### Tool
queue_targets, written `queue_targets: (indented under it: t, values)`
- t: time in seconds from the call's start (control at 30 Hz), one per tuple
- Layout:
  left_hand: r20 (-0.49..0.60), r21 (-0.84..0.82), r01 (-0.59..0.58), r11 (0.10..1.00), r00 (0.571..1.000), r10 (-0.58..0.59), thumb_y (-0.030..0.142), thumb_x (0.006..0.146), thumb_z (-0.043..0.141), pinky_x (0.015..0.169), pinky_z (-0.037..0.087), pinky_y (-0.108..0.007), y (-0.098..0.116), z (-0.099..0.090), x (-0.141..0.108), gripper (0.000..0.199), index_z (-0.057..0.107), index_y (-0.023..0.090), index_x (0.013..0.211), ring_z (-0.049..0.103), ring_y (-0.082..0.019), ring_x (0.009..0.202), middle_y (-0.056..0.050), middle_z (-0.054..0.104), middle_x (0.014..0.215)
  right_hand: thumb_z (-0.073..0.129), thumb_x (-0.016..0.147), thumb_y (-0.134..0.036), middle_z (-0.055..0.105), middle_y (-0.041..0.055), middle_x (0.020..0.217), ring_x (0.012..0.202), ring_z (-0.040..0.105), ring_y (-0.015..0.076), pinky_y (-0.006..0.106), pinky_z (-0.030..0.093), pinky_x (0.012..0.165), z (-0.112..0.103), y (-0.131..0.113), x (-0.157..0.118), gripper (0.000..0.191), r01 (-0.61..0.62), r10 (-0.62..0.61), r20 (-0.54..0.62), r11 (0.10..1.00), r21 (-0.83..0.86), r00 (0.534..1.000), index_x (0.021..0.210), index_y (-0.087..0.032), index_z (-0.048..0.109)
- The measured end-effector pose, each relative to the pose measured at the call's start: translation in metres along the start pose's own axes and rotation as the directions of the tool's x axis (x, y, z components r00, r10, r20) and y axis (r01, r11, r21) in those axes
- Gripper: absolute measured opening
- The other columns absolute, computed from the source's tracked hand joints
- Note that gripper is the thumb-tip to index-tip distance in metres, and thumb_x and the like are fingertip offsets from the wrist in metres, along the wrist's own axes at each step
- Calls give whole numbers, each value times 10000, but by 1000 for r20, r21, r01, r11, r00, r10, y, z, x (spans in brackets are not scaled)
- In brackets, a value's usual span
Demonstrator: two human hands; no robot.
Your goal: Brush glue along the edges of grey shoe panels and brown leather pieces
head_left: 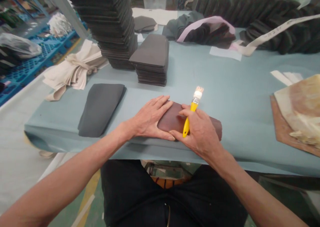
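Note:
A dark reddish-brown piece [171, 117], leather-like and smooth, lies near the front edge of the blue-green covered table [250, 100]. My left hand [155, 118] rests flat on its left end, with the fingers stretched out and the thumb apart. Over its right part, my right hand [200, 128] presses down while gripping a paintbrush [192, 111]. The brush has a yellow handle, and its whitened bristles point away from me. Part of the brown piece is hidden under both hands.
Left of my hands lies a small pile of dark grey pieces [101, 110]. Behind stand a short stack [152, 60] and a tall stack [110, 27] of dark pieces. Cream strips [77, 65] lie at the left, and a stained, glue-crusted container [300, 110] sits on a brown board at the right.

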State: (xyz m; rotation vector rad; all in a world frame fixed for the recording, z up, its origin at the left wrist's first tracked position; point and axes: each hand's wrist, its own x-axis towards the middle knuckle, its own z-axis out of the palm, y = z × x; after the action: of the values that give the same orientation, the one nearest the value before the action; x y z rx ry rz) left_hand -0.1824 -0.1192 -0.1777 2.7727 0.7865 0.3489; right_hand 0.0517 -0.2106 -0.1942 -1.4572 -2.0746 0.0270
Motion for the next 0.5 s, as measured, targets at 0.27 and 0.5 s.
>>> queue_targets:
  t: [0.27, 0.5]
  values:
    - [38, 5, 9, 1000, 999, -9, 977, 812, 600, 1353, 297, -641, -2, -2, 1, 1277, 368, 70, 1680, 315, -475, 1664, -339, 305, 1763, 879, 837, -518, 685, 226, 1452, 1185, 686, 419, 592, 537, 1062, 1, -1, 1, 583, -20, 20, 7, 999, -35, 1000, 1232, -193, 599]
    - [114, -4, 62, 998, 992, -61, 999, 772, 615, 1364, 215, -669, -3, -6, 6, 1326, 369, 75, 1691, 226, -487, 1693, -326, 251, 1790, 834, 865, -478, 690, 190, 1442, 1233, 673, 394, 597, 514, 1094, 0, 1, 6, 496, -72, 70, 18, 992, 100, 997, 1219, -219, 605]
